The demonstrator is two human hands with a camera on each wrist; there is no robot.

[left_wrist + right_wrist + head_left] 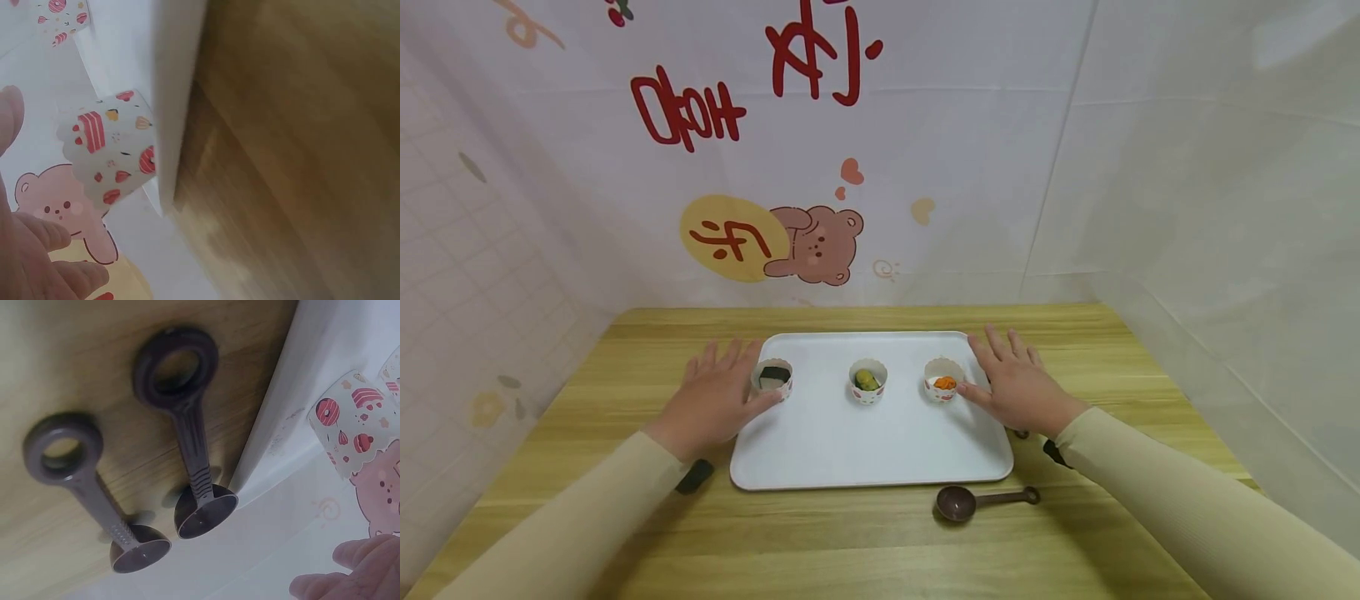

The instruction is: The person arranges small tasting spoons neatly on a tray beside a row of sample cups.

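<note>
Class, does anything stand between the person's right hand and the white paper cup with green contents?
Yes: the white paper cup with orange contents stands between the right hand and the green-filled cup, on the white rectangular tray. A low sideways reach would probably meet it; nothing visible blocks from above.

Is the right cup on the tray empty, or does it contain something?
Not empty: in the head view, something orange lies inside the right cup.

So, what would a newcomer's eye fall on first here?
Probably the tray on the table, with three cups in a row, bright orange bits in the right one. The left hand and right hand are spread at the tray's two ends. Behind, a pink bear stands out on the white backdrop.
</note>
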